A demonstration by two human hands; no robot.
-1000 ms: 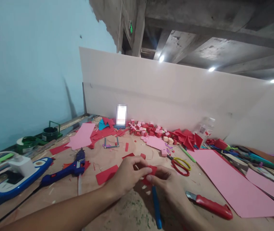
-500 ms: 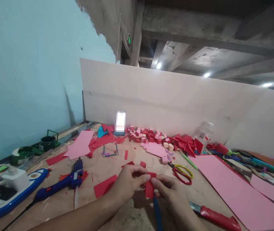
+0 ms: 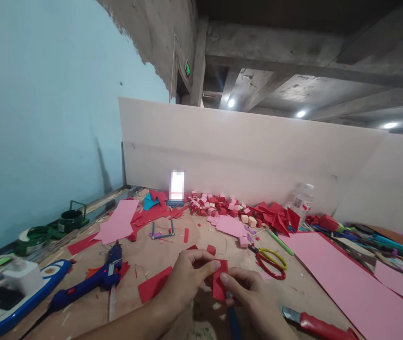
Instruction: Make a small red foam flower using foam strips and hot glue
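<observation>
Both hands meet low in the middle of the wooden table (image 3: 159,248). My left hand (image 3: 189,276) and my right hand (image 3: 246,293) pinch a small folded piece of red foam (image 3: 220,284) between thumbs and fingertips, holding it upright just above the table. A blue pen or tool (image 3: 234,323) lies under the right hand. A flat red foam scrap (image 3: 155,284) lies just left of the left hand.
A blue glue gun (image 3: 97,278) lies left, a blue-and-white power strip (image 3: 13,295) beyond it. Red-and-yellow scissors (image 3: 270,259), a red utility knife (image 3: 323,326) and large pink sheets (image 3: 339,278) are at right. Small foam cubes (image 3: 219,205) pile against the white board (image 3: 258,151).
The camera tilted upward, so the table sits lower in view. The red piece, first flat between the fingers, has been turned upright and is now held vertically.
</observation>
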